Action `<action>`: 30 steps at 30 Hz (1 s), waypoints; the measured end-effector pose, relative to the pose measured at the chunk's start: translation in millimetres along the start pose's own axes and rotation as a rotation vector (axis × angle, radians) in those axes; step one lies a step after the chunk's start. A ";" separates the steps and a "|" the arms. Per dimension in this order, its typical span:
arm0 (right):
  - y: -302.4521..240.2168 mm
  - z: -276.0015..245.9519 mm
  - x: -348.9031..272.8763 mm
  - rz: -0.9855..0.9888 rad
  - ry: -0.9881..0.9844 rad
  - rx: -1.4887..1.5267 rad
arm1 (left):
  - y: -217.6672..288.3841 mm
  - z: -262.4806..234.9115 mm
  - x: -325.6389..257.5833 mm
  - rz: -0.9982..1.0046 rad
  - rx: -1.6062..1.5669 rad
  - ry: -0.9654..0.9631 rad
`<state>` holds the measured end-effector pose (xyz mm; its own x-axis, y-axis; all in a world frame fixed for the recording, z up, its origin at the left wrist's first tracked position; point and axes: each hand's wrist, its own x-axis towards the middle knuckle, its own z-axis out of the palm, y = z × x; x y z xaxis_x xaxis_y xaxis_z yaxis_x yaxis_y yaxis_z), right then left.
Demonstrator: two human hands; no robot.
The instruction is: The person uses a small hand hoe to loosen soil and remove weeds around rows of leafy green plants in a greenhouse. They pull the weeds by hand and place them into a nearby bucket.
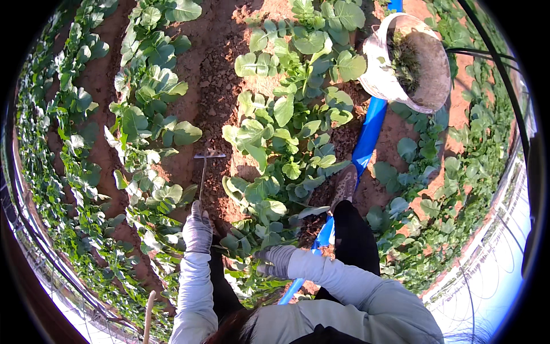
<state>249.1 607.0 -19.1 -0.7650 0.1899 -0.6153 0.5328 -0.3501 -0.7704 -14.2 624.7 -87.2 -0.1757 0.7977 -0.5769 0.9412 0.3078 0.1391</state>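
Note:
My left hand (197, 231), in a grey glove, is closed around a small hoe. The hoe's thin metal shaft (203, 179) runs forward from the fist, and its flat blade (209, 154) rests on crumbly brown soil between two rows of leafy green plants. My right hand (276, 261), also gloved in grey, reaches leftward at the base of the middle plant row (266, 189). Its fingers look stretched and slightly apart against the leaves, with nothing visible in them; the tips are partly among the foliage.
A dirty white bucket (375, 71) lies tilted at the upper right, holding pulled weeds (404, 62). A blue flat hose (369, 135) runs lengthwise beside my shoe (345, 184). More plant rows (152, 86) stand left and right. A wooden stick (149, 314) pokes up at lower left.

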 end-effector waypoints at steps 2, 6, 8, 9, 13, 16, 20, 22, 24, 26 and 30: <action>16.4 -4.5 -6.7 -0.010 0.090 -0.020 | -0.3 25.4 -3.2 0.035 -0.132 -0.009; 32.4 -43.7 -47.3 0.079 0.251 0.140 | 59.2 -23.4 -17.1 -0.249 -0.548 -0.218; 57.6 -42.9 -57.3 0.104 0.413 0.250 | 39.1 -21.2 -38.2 -0.092 -0.628 -0.018; 78.4 -34.0 -53.4 0.146 0.483 0.400 | 72.7 -63.2 -46.0 -0.037 -0.363 -0.039; 51.9 -75.2 -137.2 -0.036 0.758 1.563 | 179.4 -188.0 -103.9 -0.306 -0.714 0.021; 40.8 -109.2 -208.6 -0.078 0.763 1.667 | 183.4 -204.6 -103.3 -0.265 -0.959 0.173; 82.0 -174.9 -226.3 -0.126 0.772 1.662 | 266.7 -260.9 -84.5 -0.371 -1.050 0.118; 76.0 -216.7 -219.3 -0.024 0.871 1.805 | 280.2 -262.7 -67.1 -0.365 -1.070 0.124; 106.4 -248.6 -189.2 0.040 0.910 1.951 | 295.6 -267.6 -48.6 -0.373 -1.141 0.070; 102.1 -281.7 -167.3 0.102 1.014 1.999 | 290.0 -257.6 -14.7 -0.323 -1.167 0.047; 133.1 -328.2 -126.1 -0.060 1.169 2.326 | 275.2 -238.2 70.0 -0.296 -1.055 -0.106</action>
<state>535.1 837.5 -98.8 0.0105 0.1073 -0.9942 -0.9958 -0.0888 -0.0201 163.8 888.8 102.5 -0.2802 0.5861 -0.7603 0.1373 0.8083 0.5725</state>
